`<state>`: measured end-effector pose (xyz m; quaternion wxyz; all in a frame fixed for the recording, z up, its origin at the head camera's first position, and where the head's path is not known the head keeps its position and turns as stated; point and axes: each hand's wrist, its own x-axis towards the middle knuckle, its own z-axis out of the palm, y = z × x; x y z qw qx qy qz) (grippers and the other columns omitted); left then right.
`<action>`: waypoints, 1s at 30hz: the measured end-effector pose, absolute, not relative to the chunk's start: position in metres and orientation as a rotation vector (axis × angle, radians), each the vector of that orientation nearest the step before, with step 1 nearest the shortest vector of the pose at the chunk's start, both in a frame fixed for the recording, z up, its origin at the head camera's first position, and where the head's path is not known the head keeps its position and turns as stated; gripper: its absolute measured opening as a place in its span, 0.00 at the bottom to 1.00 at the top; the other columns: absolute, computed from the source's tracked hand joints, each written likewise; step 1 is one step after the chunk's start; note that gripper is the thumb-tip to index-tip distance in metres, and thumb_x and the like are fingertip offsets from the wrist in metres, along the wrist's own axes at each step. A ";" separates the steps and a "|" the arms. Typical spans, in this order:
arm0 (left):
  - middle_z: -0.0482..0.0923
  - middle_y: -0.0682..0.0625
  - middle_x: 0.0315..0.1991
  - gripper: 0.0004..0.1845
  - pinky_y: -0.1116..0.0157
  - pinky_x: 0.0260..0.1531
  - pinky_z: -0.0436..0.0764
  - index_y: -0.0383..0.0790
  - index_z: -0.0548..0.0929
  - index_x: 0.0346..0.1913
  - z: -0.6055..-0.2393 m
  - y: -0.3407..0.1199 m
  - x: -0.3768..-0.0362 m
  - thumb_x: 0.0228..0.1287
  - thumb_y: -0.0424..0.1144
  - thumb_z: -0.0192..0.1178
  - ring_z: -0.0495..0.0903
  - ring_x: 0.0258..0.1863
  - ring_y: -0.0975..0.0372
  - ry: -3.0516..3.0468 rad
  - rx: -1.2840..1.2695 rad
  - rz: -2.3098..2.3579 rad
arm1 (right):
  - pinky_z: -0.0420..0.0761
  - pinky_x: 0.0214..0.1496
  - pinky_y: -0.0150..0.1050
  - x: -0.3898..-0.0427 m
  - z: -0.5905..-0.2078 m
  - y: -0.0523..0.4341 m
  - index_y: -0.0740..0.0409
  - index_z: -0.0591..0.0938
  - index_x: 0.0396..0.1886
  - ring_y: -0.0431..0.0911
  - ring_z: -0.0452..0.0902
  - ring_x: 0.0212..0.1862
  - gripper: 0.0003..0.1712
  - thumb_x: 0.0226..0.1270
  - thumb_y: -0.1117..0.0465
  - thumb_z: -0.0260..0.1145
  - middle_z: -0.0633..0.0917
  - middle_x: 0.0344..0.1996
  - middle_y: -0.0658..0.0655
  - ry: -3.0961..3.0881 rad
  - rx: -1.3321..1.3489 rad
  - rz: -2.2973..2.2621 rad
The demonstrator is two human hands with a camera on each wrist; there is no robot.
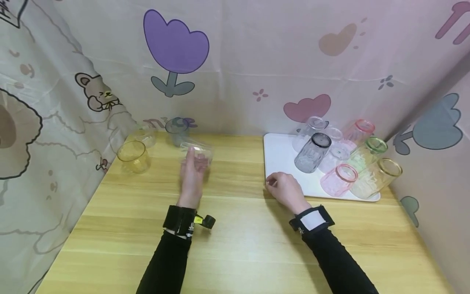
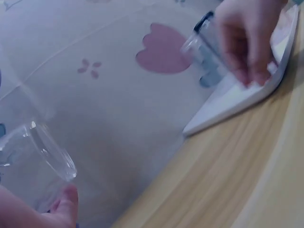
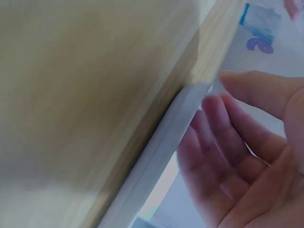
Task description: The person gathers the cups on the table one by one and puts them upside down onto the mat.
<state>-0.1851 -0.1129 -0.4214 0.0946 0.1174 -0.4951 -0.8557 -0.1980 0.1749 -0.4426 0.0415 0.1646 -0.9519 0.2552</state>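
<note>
My left hand (image 1: 192,177) grips a clear drinking glass (image 1: 203,152) over the back left of the table. In the left wrist view, the thumb lies along the side of that glass (image 2: 45,152), near its rim. My right hand (image 1: 288,188) is at the left edge of a white tray (image 1: 276,153), with loosely bent fingers and nothing held. The right wrist view shows its fingertips (image 3: 214,105) right at the tray's edge. A grey glass with a dark rim (image 1: 312,154) stands on the tray beside this hand.
Pink (image 1: 338,180), green (image 1: 368,154), yellow (image 1: 378,178) and clear glasses (image 1: 309,132) crowd the tray's right part. At the back left stand a yellow glass (image 1: 134,158), a clear glass (image 1: 145,135) and a blue-grey glass (image 1: 177,131). A printed curtain (image 1: 235,53) hangs behind the wooden table (image 1: 235,237).
</note>
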 end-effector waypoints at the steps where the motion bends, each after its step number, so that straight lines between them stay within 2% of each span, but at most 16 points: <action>1: 0.79 0.52 0.47 0.26 0.63 0.63 0.76 0.44 0.76 0.43 -0.421 -0.109 -0.185 0.76 0.66 0.49 0.80 0.46 0.62 -1.453 0.351 -2.563 | 0.87 0.41 0.50 -0.197 -0.443 0.173 0.62 0.89 0.43 0.51 0.86 0.38 0.11 0.62 0.64 0.74 0.89 0.37 0.57 -2.873 0.523 0.832; 3: 0.80 0.51 0.46 0.27 0.65 0.59 0.78 0.43 0.75 0.44 -0.421 -0.100 -0.183 0.76 0.67 0.49 0.80 0.46 0.62 -1.406 0.349 -2.626 | 0.88 0.43 0.48 -0.195 -0.442 0.170 0.64 0.87 0.49 0.52 0.86 0.40 0.16 0.62 0.65 0.75 0.88 0.42 0.59 -2.781 0.583 0.928; 4: 0.79 0.51 0.47 0.28 0.66 0.58 0.79 0.43 0.74 0.47 -0.421 -0.096 -0.183 0.76 0.67 0.49 0.80 0.46 0.62 -1.377 0.341 -2.666 | 0.88 0.44 0.48 -0.195 -0.442 0.167 0.65 0.86 0.51 0.53 0.86 0.42 0.18 0.62 0.65 0.76 0.87 0.45 0.60 -2.731 0.613 0.973; 7: 0.77 0.48 0.49 0.35 0.69 0.53 0.82 0.38 0.69 0.62 -0.422 -0.084 -0.183 0.75 0.69 0.48 0.81 0.46 0.61 -1.285 0.310 -2.793 | 0.89 0.45 0.47 -0.191 -0.439 0.159 0.65 0.83 0.56 0.54 0.84 0.47 0.24 0.61 0.66 0.78 0.84 0.50 0.61 -2.577 0.707 1.068; 10: 0.74 0.42 0.57 0.45 0.71 0.49 0.84 0.39 0.54 0.77 -0.424 -0.075 -0.183 0.74 0.70 0.48 0.82 0.46 0.60 -1.207 0.294 -2.906 | 0.89 0.47 0.49 -0.188 -0.435 0.150 0.65 0.81 0.59 0.55 0.81 0.50 0.29 0.59 0.66 0.80 0.82 0.54 0.62 -2.436 0.787 1.113; 12: 0.71 0.37 0.62 0.48 0.71 0.46 0.84 0.40 0.48 0.81 -0.425 -0.070 -0.183 0.74 0.71 0.47 0.82 0.45 0.60 -1.176 0.289 -2.956 | 0.88 0.50 0.51 -0.185 -0.432 0.145 0.65 0.79 0.63 0.56 0.80 0.53 0.33 0.57 0.65 0.81 0.80 0.57 0.63 -2.366 0.823 1.136; 14: 0.67 0.34 0.66 0.49 0.71 0.47 0.85 0.45 0.42 0.83 -0.426 -0.065 -0.183 0.75 0.71 0.46 0.82 0.47 0.59 -1.159 0.293 -2.991 | 0.86 0.55 0.52 -0.183 -0.428 0.140 0.65 0.76 0.67 0.57 0.78 0.57 0.39 0.56 0.64 0.82 0.78 0.62 0.64 -2.328 0.843 1.150; 17: 0.65 0.32 0.68 0.48 0.72 0.45 0.85 0.46 0.38 0.83 -0.428 -0.058 -0.181 0.76 0.69 0.44 0.82 0.45 0.59 -1.190 0.274 -3.019 | 0.79 0.67 0.52 -0.182 -0.425 0.134 0.65 0.71 0.73 0.58 0.74 0.66 0.48 0.53 0.63 0.84 0.74 0.68 0.65 -2.286 0.879 1.139; 20: 0.69 0.37 0.63 0.47 0.72 0.43 0.84 0.42 0.46 0.82 -0.432 -0.051 -0.180 0.76 0.69 0.44 0.81 0.44 0.60 -1.260 0.240 -3.040 | 0.70 0.76 0.51 -0.183 -0.423 0.129 0.66 0.67 0.76 0.60 0.69 0.72 0.56 0.49 0.63 0.86 0.71 0.71 0.67 -2.246 0.935 1.080; 22: 0.70 0.40 0.61 0.45 0.71 0.44 0.84 0.40 0.49 0.82 -0.433 -0.047 -0.178 0.77 0.68 0.42 0.80 0.47 0.60 -1.319 0.194 -3.046 | 0.66 0.79 0.51 -0.184 -0.422 0.126 0.67 0.66 0.76 0.61 0.67 0.73 0.59 0.46 0.63 0.87 0.70 0.72 0.68 -2.221 0.972 1.042; 25: 0.73 0.45 0.54 0.44 0.69 0.45 0.83 0.36 0.54 0.79 -0.435 -0.042 -0.175 0.78 0.68 0.41 0.79 0.47 0.59 -1.423 0.138 -3.046 | 0.66 0.78 0.51 -0.184 -0.422 0.122 0.67 0.66 0.76 0.62 0.66 0.74 0.60 0.43 0.64 0.88 0.69 0.73 0.69 -2.219 1.000 1.002; 30: 0.77 0.49 0.48 0.42 0.67 0.45 0.81 0.37 0.60 0.75 -0.436 -0.034 -0.170 0.77 0.70 0.40 0.79 0.43 0.60 -1.508 0.066 -3.047 | 0.68 0.77 0.51 -0.182 -0.424 0.118 0.66 0.67 0.75 0.62 0.67 0.73 0.59 0.42 0.67 0.87 0.70 0.73 0.68 -2.202 1.032 0.955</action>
